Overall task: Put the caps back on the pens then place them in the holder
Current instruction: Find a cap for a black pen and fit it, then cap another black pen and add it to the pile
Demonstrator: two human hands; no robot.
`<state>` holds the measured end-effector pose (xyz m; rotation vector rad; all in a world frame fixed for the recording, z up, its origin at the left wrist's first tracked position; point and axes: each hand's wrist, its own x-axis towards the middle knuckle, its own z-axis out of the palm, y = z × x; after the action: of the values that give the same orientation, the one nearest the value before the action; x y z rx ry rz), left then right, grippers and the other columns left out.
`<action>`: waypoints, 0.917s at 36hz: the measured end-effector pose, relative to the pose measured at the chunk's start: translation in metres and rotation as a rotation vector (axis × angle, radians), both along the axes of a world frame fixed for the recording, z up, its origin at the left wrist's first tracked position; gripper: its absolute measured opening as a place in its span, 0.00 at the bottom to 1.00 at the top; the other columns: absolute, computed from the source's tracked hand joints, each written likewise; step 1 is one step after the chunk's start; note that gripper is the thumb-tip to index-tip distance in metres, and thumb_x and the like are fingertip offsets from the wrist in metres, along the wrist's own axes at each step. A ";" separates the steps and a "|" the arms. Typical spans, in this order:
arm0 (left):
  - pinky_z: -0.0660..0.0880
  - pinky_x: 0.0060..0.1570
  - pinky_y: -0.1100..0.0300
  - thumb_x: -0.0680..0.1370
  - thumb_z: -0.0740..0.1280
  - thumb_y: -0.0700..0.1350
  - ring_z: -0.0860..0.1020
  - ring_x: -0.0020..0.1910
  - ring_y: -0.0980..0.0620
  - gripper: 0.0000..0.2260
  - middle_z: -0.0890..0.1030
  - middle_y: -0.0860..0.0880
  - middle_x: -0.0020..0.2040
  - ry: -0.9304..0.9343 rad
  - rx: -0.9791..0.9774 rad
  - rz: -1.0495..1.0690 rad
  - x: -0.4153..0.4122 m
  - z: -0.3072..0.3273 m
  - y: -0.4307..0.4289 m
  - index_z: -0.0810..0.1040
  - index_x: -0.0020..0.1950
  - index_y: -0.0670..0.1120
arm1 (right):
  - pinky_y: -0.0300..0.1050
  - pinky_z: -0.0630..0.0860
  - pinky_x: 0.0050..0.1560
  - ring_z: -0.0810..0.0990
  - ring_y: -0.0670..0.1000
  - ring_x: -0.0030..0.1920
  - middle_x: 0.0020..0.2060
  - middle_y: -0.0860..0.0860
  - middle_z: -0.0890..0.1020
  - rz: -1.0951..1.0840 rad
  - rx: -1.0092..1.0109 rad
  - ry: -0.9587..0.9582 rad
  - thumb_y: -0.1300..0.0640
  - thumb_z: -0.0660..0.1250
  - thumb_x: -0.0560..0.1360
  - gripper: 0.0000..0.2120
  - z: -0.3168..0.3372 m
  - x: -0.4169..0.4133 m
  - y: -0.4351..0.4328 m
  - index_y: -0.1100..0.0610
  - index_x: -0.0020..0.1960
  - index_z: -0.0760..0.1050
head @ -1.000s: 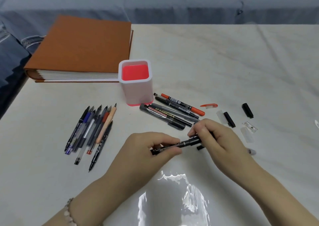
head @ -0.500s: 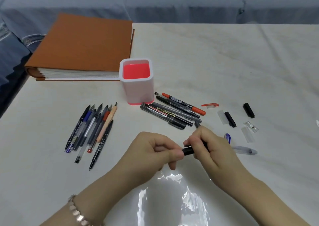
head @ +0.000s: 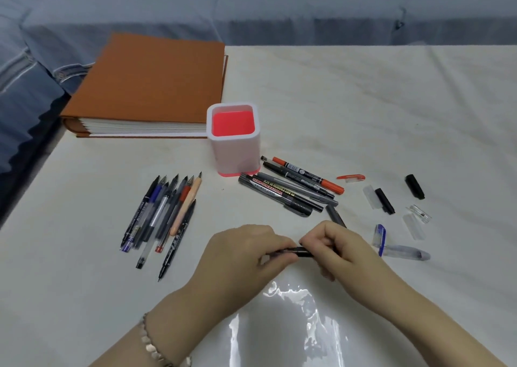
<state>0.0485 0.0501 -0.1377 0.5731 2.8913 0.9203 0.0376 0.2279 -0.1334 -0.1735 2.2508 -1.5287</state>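
While left hand (head: 243,257) curls round black pen (head: 300,252), right hand (head: 340,246) pinches other end, knuckles up.

I record a white worktop (head: 363,100) carrying an orange album (head: 151,86) at far left, a holder (head: 235,154) standing upright, uncapped pens (head: 162,215) grouped left, markers (head: 291,190) just beside the holder, and loose caps (head: 384,201) scattered right.

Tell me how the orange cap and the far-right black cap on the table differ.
The orange cap is slim and partly clear; the far-right black cap is thicker and opaque. The orange cap lies almost level across the picture; the black cap lies slanted. Both lie loose on the table, on no pen.
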 end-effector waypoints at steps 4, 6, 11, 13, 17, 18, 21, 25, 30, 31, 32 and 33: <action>0.71 0.55 0.61 0.74 0.62 0.57 0.74 0.51 0.59 0.16 0.77 0.57 0.50 -0.069 0.030 0.192 -0.006 -0.008 -0.026 0.78 0.56 0.51 | 0.25 0.69 0.39 0.76 0.33 0.36 0.28 0.33 0.78 0.136 0.274 0.164 0.56 0.64 0.74 0.10 0.008 -0.015 0.008 0.40 0.41 0.74; 0.67 0.57 0.63 0.75 0.66 0.49 0.74 0.56 0.55 0.14 0.75 0.54 0.56 -0.043 -0.029 0.348 -0.007 -0.014 -0.043 0.76 0.60 0.49 | 0.26 0.69 0.43 0.76 0.37 0.39 0.34 0.35 0.78 -0.001 0.342 0.311 0.58 0.65 0.74 0.09 0.009 -0.026 0.014 0.44 0.44 0.78; 0.70 0.43 0.55 0.74 0.65 0.40 0.74 0.47 0.45 0.09 0.77 0.47 0.47 -0.007 -0.210 0.603 -0.005 -0.017 -0.074 0.78 0.54 0.44 | 0.42 0.67 0.43 0.76 0.52 0.42 0.41 0.53 0.82 -0.247 0.482 0.555 0.60 0.63 0.75 0.08 0.006 -0.056 0.016 0.57 0.47 0.80; 0.68 0.36 0.56 0.74 0.65 0.41 0.71 0.41 0.47 0.04 0.73 0.48 0.40 -0.027 -0.267 0.629 -0.004 -0.015 -0.079 0.77 0.47 0.43 | 0.41 0.65 0.41 0.74 0.52 0.40 0.40 0.53 0.82 -0.246 0.501 0.581 0.60 0.62 0.75 0.08 -0.001 -0.066 0.012 0.58 0.46 0.80; 0.71 0.40 0.55 0.75 0.63 0.45 0.75 0.45 0.45 0.07 0.76 0.48 0.47 -0.132 -0.364 0.626 0.001 -0.017 -0.079 0.75 0.51 0.44 | 0.50 0.72 0.48 0.76 0.58 0.48 0.44 0.55 0.82 -0.193 0.635 0.564 0.57 0.62 0.76 0.08 -0.019 -0.077 0.005 0.56 0.50 0.79; 0.71 0.41 0.55 0.76 0.62 0.45 0.75 0.46 0.45 0.07 0.77 0.47 0.48 -0.139 -0.368 0.622 0.002 -0.018 -0.078 0.75 0.51 0.44 | 0.51 0.71 0.50 0.75 0.59 0.51 0.46 0.55 0.81 -0.192 0.656 0.564 0.57 0.63 0.75 0.08 -0.022 -0.077 0.005 0.56 0.51 0.79; 0.71 0.40 0.55 0.76 0.62 0.45 0.75 0.45 0.44 0.07 0.77 0.46 0.47 -0.134 -0.370 0.612 0.001 -0.019 -0.076 0.75 0.50 0.43 | 0.42 0.65 0.53 0.74 0.59 0.54 0.49 0.55 0.80 -0.201 0.667 0.584 0.60 0.65 0.74 0.09 -0.026 -0.070 0.013 0.58 0.52 0.79; 0.66 0.33 0.57 0.75 0.62 0.43 0.71 0.35 0.47 0.07 0.75 0.46 0.37 -0.115 -0.283 0.592 -0.001 -0.019 -0.069 0.73 0.41 0.41 | 0.39 0.64 0.52 0.72 0.51 0.49 0.46 0.52 0.78 -0.156 0.593 0.508 0.63 0.67 0.72 0.09 -0.023 -0.049 0.031 0.57 0.51 0.80; 0.70 0.35 0.59 0.75 0.64 0.39 0.70 0.31 0.51 0.07 0.72 0.48 0.31 -0.260 0.278 0.623 -0.011 -0.007 -0.047 0.75 0.36 0.42 | 0.42 0.67 0.43 0.71 0.50 0.41 0.38 0.46 0.72 0.163 0.643 0.516 0.61 0.74 0.66 0.09 -0.023 -0.026 0.051 0.55 0.46 0.82; 0.74 0.38 0.59 0.75 0.64 0.39 0.73 0.30 0.51 0.05 0.75 0.49 0.33 -0.319 0.441 0.664 -0.014 -0.002 -0.041 0.78 0.40 0.44 | 0.41 0.68 0.41 0.70 0.49 0.40 0.37 0.46 0.71 0.200 0.668 0.516 0.61 0.75 0.65 0.09 -0.024 -0.023 0.053 0.54 0.46 0.82; 0.76 0.41 0.60 0.76 0.64 0.39 0.76 0.29 0.53 0.05 0.77 0.50 0.35 -0.378 0.597 0.705 -0.016 0.002 -0.036 0.79 0.43 0.45 | 0.42 0.69 0.39 0.69 0.49 0.39 0.36 0.46 0.70 0.228 0.690 0.530 0.61 0.76 0.64 0.10 -0.028 -0.021 0.054 0.54 0.45 0.82; 0.78 0.42 0.60 0.76 0.64 0.39 0.78 0.28 0.55 0.05 0.79 0.51 0.37 -0.432 0.733 0.740 -0.018 0.005 -0.031 0.79 0.42 0.45 | 0.43 0.70 0.36 0.69 0.49 0.38 0.35 0.46 0.70 0.242 0.713 0.539 0.61 0.77 0.63 0.11 -0.030 -0.019 0.055 0.53 0.44 0.82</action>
<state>0.0309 0.0188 -0.1324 -0.6814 2.2822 1.9069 0.0188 0.2827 -0.1639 -0.6713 2.8990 -0.5231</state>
